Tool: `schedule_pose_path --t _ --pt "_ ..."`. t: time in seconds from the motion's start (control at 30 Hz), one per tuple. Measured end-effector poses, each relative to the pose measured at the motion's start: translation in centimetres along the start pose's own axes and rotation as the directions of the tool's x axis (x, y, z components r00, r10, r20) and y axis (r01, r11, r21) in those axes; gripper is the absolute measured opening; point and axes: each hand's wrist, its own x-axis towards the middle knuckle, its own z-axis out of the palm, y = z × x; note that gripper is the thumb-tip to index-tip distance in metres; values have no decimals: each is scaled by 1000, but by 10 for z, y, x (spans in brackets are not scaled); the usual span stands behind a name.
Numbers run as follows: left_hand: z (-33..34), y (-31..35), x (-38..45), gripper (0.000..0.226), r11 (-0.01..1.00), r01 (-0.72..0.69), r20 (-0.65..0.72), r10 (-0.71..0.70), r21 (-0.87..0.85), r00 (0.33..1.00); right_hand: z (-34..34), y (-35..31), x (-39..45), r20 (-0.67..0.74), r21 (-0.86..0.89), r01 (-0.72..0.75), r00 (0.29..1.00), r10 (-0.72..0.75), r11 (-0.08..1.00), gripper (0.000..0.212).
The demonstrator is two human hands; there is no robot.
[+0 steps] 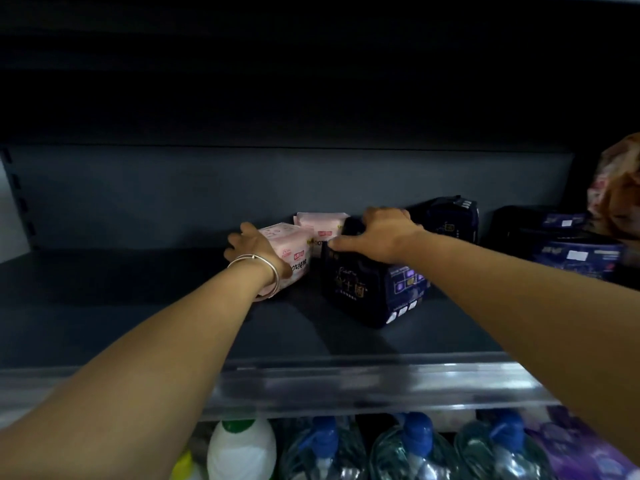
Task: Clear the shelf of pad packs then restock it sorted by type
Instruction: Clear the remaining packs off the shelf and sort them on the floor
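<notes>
On the dark grey shelf [138, 306] my left hand [247, 247] grips the left side of a pink pad pack [292, 245]. A second pink pack [323, 225] stands right behind it. My right hand [377, 233] grips the top of a dark navy pad pack [370, 292] that stands just right of the pink ones. Another navy pack [450, 216] stands further back, against the rear wall. At the far right, two more navy packs [568, 244] lie stacked.
A crumpled pink and orange bag [616, 188] sits on top of the stacked packs at the far right. A clear price rail [346, 382] runs along the shelf's front edge. Below it stand water bottles [415, 448] and a white bottle [239, 448] with a green cap.
</notes>
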Motion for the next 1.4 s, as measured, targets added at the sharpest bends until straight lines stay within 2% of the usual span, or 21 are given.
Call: schedule_pose_path --t 0.2,0.3,0.43,0.6,0.67,0.8,0.9,1.0,1.07,1.17,1.3,1.4 --pt "2 -10 35 93 1000 -9 -17 9 10 1000 23 -39 66 39 -135 154 988 -150 979 73" --pt "7 -15 52 92 1000 -13 -15 13 8 1000 38 -52 95 102 -163 168 983 -153 972 72" --pt "14 -20 72 91 1000 -15 -37 16 15 999 48 -65 120 193 -251 197 970 -150 948 58" --pt "19 -22 87 90 999 -20 -47 21 28 999 60 -72 149 254 -371 213 959 -122 904 52" --pt "21 -20 90 90 999 -24 -42 25 37 999 63 -73 151 258 -416 212 960 -109 884 54" --pt "23 -18 94 91 998 -30 -45 32 50 998 67 -72 156 168 -528 201 977 -131 825 69" --pt "23 -18 95 92 998 -33 -42 35 44 999 62 -70 151 100 -526 159 987 -125 835 66" --pt "24 -19 94 91 998 -46 -45 48 39 998 62 -67 150 129 -471 187 981 -143 862 67" --pt "24 -19 93 90 998 -46 -45 48 43 998 63 -67 148 170 -446 216 973 -155 868 75" --pt "24 -19 92 89 997 -48 -51 51 54 997 61 -63 149 182 -438 181 977 -110 881 94" --pt "25 -19 92 89 997 -46 -54 49 58 997 59 -63 146 164 -502 120 986 -42 856 83" --pt "26 -19 91 89 997 -42 -60 46 63 997 59 -68 137 159 -478 138 985 -69 867 77"
